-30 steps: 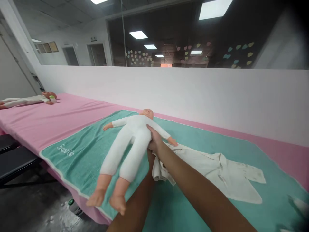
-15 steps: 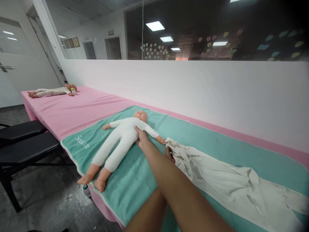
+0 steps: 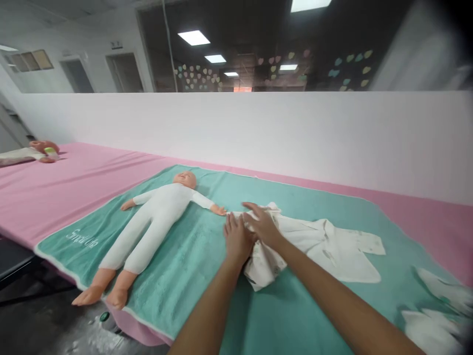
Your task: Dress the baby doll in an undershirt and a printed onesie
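A baby doll [image 3: 162,204] in a white bodysuit lies on its back on the green towel [image 3: 207,261], one arm stretched toward my hands. At that arm's tip, my left hand [image 3: 237,239] pinches the gathered sleeve of a white baby shirt [image 3: 314,241], its fingers close to the doll's hand. My right hand [image 3: 263,224] bends over the same bunched cloth from the right, fingers partly spread around it. The rest of the shirt spreads out to the right, with one sleeve laid straight. Folds hide both my thumbs.
More white cloth items [image 3: 432,320] lie at the right corner. Another doll [image 3: 44,146] with a small green-capped bottle [image 3: 50,152] rests far left on the pink sheet [image 3: 111,158]. A white wall [image 3: 258,128] borders the back; a black chair [image 3: 15,261] stands at the left.
My right hand has left the doll's torso and come over to the shirt sleeve beside my left hand. The shirt is more bunched near the doll's hand. The view has turned right.
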The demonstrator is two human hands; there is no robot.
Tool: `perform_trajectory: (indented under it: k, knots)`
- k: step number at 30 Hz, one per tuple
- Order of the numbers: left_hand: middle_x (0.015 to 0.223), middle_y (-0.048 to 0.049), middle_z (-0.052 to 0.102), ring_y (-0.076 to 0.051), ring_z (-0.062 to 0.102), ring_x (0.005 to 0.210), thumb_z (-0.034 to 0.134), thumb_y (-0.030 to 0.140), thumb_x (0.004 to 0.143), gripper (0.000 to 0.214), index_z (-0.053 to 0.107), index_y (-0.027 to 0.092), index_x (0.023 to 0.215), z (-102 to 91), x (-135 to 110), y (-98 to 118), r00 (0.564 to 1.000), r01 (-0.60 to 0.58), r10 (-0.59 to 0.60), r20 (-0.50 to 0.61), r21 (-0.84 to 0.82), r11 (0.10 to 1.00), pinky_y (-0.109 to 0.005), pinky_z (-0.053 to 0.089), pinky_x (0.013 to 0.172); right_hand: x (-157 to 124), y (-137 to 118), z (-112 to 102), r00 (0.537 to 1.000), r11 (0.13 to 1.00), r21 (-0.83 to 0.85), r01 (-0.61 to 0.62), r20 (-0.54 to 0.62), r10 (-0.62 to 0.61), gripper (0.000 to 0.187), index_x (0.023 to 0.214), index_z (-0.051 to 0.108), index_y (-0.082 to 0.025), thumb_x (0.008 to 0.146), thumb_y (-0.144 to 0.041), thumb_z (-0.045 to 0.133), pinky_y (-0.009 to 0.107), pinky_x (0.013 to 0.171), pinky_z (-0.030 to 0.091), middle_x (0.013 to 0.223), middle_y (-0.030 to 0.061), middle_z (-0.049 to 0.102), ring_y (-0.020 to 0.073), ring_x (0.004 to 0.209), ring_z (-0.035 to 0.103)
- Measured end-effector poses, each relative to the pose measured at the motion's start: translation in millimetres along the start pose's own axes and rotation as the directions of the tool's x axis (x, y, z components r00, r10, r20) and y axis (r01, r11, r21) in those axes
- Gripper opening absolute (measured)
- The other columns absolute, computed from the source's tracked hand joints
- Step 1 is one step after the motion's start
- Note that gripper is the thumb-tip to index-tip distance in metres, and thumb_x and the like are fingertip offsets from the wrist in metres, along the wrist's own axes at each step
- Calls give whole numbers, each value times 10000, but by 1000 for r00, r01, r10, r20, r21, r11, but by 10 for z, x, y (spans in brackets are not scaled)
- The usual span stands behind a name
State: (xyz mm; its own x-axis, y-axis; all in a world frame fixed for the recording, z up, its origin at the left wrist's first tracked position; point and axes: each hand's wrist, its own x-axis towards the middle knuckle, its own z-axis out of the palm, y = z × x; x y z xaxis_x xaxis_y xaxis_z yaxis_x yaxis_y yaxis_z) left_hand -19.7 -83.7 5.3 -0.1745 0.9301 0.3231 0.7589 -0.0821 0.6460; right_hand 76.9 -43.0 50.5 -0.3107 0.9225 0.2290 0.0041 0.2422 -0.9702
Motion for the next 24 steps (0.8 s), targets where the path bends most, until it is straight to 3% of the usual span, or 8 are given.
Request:
perform_trajectory:
  k: [2,4,6,8,13,16,20,24]
  knots:
    - [1356,-248,390,-389,261,1320,648,512,723,692,456,111,1253,26,12,-10,999,13,-9,-41,102,995,-581,161,1058,-366,86,-951,956,952,-299,-73,-292,-18,473,1159,551,-249,734,-434,642,423,1128,126,1338,57,469,268,1302,315]
    - [1260,-216,493,-367,374,1245,634,553,711,667,487,126,1202,39,44,-33,999,1,9,-44,215,977,-545,202,1043,-695,200,-1731,837,755,-581,-304,-541,-79,581,1202,515,-176,706,-445,654,480,1111,124,1370,145,416,315,1331,250]
    - [1178,-179,551,-342,458,1154,610,537,733,601,502,140,1172,35,81,-50,1000,-16,22,-22,264,964,-489,283,995,-913,297,-2217,756,583,-623,-521,-654,-25,593,1152,545,-138,670,-457,678,558,1059,180,1332,204,429,388,1303,271]
    - [1162,-150,567,-309,500,1094,593,473,759,532,497,152,1172,12,109,-50,999,-40,34,29,229,973,-418,353,922,-992,352,-2387,753,559,-595,-577,-652,83,454,1019,603,-157,662,-425,688,588,1024,214,1233,197,512,406,1240,361]
    - [938,-50,623,-210,568,852,549,292,759,267,547,180,1002,-80,28,121,993,16,-14,115,-15,1000,-304,405,731,-921,269,-1841,893,822,-481,-307,-445,73,172,850,629,-241,730,-364,631,412,1012,337,1063,61,611,254,1091,515]
    - [840,-22,601,-191,569,801,526,291,756,232,544,180,958,-135,-191,418,990,104,-67,120,-337,936,-297,425,705,-1025,97,-1252,985,995,-33,-98,-144,92,369,1066,602,-265,743,-443,629,375,940,415,1068,39,615,233,1048,537]
    - [1109,-65,578,-203,577,976,518,376,783,470,445,228,1223,-253,-621,935,969,25,171,179,-756,654,-310,460,802,-1337,-216,-750,989,937,346,-40,149,-13,454,1155,550,-294,769,-529,591,345,967,399,1137,24,598,215,1115,514]
    - [1407,-67,357,-274,348,1286,684,246,661,706,404,291,1307,-453,-1045,1217,918,-317,389,80,-444,838,-401,350,1026,-1575,-477,-684,947,800,552,-233,316,57,632,1225,513,-299,814,-722,286,405,974,396,1142,53,610,243,1164,499]
